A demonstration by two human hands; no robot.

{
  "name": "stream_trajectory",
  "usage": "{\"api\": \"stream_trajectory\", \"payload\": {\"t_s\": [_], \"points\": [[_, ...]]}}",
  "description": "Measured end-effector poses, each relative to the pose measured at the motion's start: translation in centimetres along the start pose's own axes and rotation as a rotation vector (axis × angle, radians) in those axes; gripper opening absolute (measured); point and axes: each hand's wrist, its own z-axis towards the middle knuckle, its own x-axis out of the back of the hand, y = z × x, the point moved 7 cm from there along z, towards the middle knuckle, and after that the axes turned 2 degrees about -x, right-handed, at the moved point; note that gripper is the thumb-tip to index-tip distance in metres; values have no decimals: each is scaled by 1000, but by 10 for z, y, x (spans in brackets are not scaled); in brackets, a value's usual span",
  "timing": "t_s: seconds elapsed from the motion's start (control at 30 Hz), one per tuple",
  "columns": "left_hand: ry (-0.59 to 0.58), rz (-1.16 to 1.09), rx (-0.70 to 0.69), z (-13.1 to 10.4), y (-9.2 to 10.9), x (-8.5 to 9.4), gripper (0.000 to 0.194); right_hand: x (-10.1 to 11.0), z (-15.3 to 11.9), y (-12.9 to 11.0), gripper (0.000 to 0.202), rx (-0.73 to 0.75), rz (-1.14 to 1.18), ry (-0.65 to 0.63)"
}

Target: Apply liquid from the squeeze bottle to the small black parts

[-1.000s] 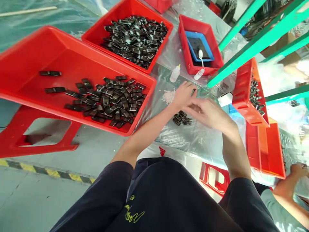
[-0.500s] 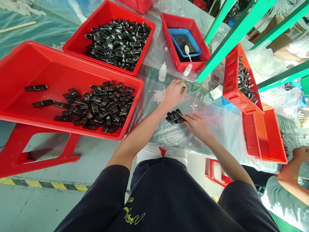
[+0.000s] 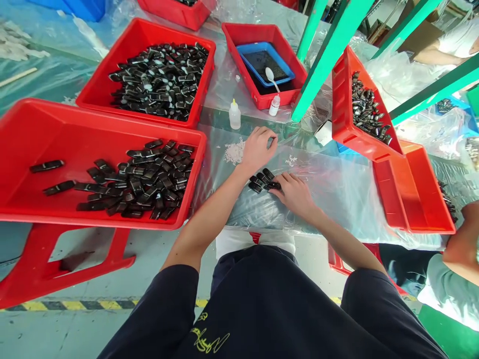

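A small cluster of glossy black clip-like pieces (image 3: 258, 180) lies on the plastic-covered table in front of me. My right hand (image 3: 297, 194) is closed at the cluster's right side, with thumb and fingers around the nearest black piece (image 3: 273, 185). My left hand (image 3: 260, 148) hovers just above the cluster, fingertips pinched to the thumb; anything between them is too small to see. Beside its wrist is a pile of tiny white bits (image 3: 234, 152). A smaller scatter of white bits (image 3: 291, 160) lies right of the left hand.
Red bins of black pieces stand left (image 3: 194, 184) and far left (image 3: 211, 65). A yellow-tipped bottle (image 3: 235, 117), a small white bottle (image 3: 274, 107) and a spoon (image 3: 270, 75) by a blue tray (image 3: 286, 82) are beyond. Green posts (image 3: 318, 65) and a co-worker's arm (image 3: 464, 244) are right.
My view has shifted, so the bins sit differently in the picture. The right thumb now shows at the near black piece's lower edge. My left hand keeps its pinch above the cluster.
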Motion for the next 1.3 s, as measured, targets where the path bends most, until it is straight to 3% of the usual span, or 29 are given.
{"api": "stream_trajectory", "payload": {"t_s": [0.2, 0.33, 0.47, 0.57, 0.63, 0.77, 0.83, 1.1, 1.3], "points": [[-43, 31, -37, -1, 2, -6, 11, 2, -5, 20, 14, 3, 315, -41], [-241, 152, -82, -7, 9, -22, 13, 20, 12, 60, 14, -29, 573, 123], [-433, 280, -167, -17, 19, -40, 20, 40, 44, 114, 38, -119, 918, 360], [-489, 373, -206, -21, 23, -52, 21, 39, 60, 136, 49, -159, 1164, 460], [-491, 407, -233, -22, 24, -57, 23, 31, 64, 137, 52, -167, 1302, 461], [-489, 421, -280, -23, 26, -63, 24, 8, 63, 124, 57, -182, 1525, 279], [-477, 425, -283, -24, 26, -63, 23, 4, 60, 122, 57, -188, 1560, 251], [-524, 435, -314, -29, 32, -67, 24, 8, 59, 131, 54, -204, 1544, 300], [-406, 239, -172, -20, 22, -48, 12, 6, 58, 130, 49, -151, 1375, 336]]}}
